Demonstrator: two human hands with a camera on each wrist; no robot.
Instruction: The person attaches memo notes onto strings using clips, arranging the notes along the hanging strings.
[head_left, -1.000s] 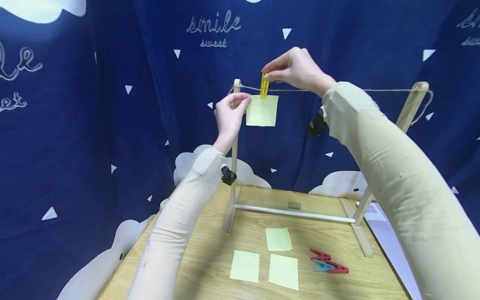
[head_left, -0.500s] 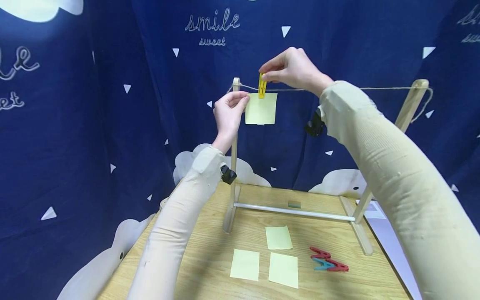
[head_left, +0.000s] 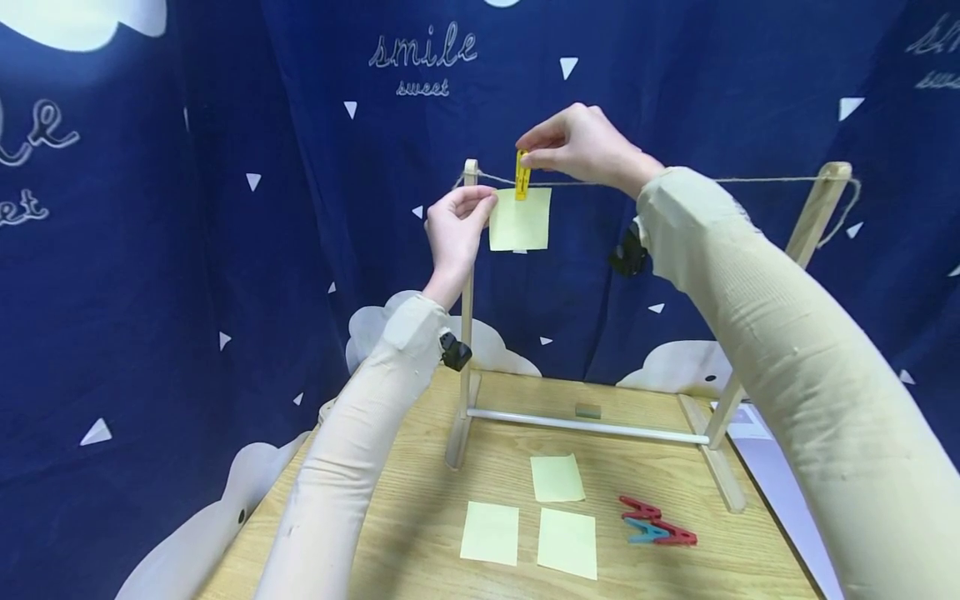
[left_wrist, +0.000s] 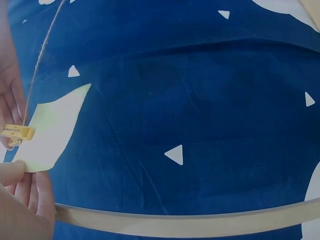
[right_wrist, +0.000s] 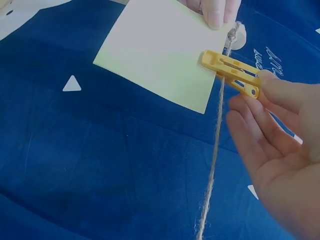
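Note:
A pale yellow square paper note point(head_left: 519, 225) hangs at the string point(right_wrist: 216, 145), near the left post of a wooden frame. My left hand point(head_left: 457, 229) pinches the note's upper left corner between thumb and fingers. A yellow clothespin point(right_wrist: 235, 71) straddles the note's top edge and the string. My right hand point(head_left: 588, 146) pinches the clothespin's upper end; in the right wrist view the thumb point(right_wrist: 285, 92) lies on its handle. From the left wrist view, the note point(left_wrist: 52, 130) looks slightly curled, with the clothespin at its edge.
Several like notes point(head_left: 490, 532) lie on the wooden table point(head_left: 405, 508). Two red clothespins point(head_left: 675, 534) and a blue clothespin point(head_left: 645, 531) lie to their right. The frame's left post point(head_left: 467, 308), right post point(head_left: 817, 212) and white crossbar point(head_left: 585, 425) stand behind. A blue curtain hangs at the back.
Both hands, the note and the clothespin shift very slightly left in the head view, along with a small shift of the whole scene. Both grips look the same.

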